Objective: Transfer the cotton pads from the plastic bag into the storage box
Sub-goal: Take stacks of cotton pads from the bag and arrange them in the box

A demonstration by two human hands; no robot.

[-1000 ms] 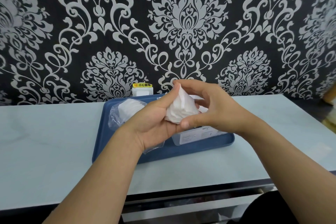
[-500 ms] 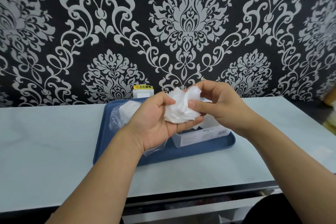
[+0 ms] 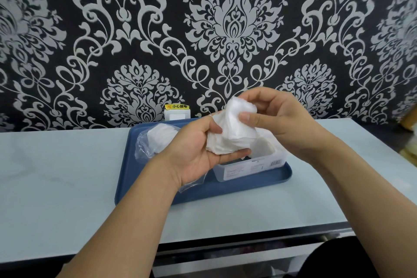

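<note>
Up front, the left hand (image 3: 198,153) cups a stack of cotton pads (image 3: 230,137), fingers curled beneath; the right hand (image 3: 277,117) pinches its top. Below sit one storage box (image 3: 250,168), one plastic bag (image 3: 155,140), one blue tray (image 3: 225,189).

Both the left hand (image 3: 198,153) and right hand (image 3: 277,119) grip cotton pads (image 3: 232,137) above what seems the storage box (image 3: 250,167).
</note>
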